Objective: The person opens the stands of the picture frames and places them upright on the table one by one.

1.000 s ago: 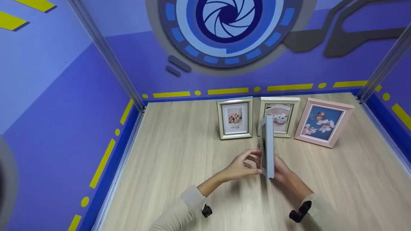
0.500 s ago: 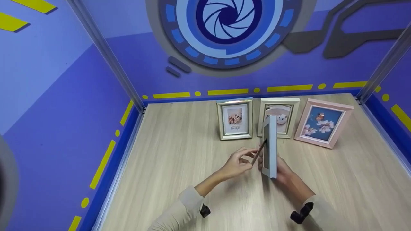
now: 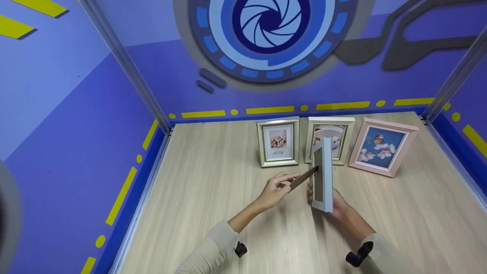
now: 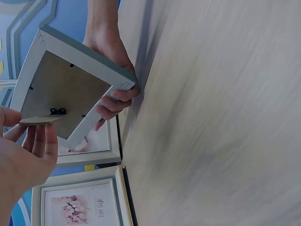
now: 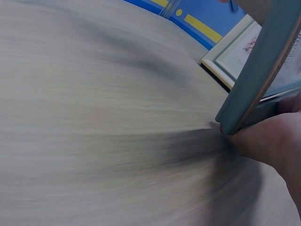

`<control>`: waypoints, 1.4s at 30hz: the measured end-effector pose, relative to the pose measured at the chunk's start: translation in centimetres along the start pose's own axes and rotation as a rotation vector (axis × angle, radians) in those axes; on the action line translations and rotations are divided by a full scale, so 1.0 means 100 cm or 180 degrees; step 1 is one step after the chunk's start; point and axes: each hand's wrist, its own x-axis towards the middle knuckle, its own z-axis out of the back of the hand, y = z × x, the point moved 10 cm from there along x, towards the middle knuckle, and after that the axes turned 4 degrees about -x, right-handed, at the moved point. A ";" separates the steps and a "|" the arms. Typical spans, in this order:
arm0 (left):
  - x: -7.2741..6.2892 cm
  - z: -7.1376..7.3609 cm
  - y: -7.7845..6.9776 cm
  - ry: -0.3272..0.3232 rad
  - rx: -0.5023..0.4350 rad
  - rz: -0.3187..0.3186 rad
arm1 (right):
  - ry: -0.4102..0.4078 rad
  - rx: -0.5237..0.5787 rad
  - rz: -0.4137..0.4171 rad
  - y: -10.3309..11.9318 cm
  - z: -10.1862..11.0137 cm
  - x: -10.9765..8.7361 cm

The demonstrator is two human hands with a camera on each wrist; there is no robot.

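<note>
A light blue picture frame (image 3: 328, 179) is held upright above the table, nearly edge-on in the head view. My right hand (image 3: 339, 203) grips its lower part, fingers curled over the bottom border in the left wrist view. That view shows the frame's white-edged back (image 4: 70, 92), with a brown backing board and a small black hinge (image 4: 58, 111). From the hinge sticks out a flat brown stand leg (image 3: 301, 180), angled away from the board. My left hand (image 3: 272, 193) pinches the leg's free end between thumb and fingers.
Behind the held frame, three picture frames stand in a row: a gold one (image 3: 259, 146), a cream one (image 3: 350, 133) partly covered by it, and a pink one (image 3: 408, 146). The wood-grain table (image 3: 205, 163) ends at purple-blue walls (image 3: 159, 76).
The stand leg has swung out from the frame's back as my left hand moved left with it. The frame has shifted slightly right and turned, showing more of its back.
</note>
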 end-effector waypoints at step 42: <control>-0.008 0.012 -0.043 -0.0201 0.0113 -0.0222 | -0.1702 -0.0955 0.0356 0.017 0.047 -0.010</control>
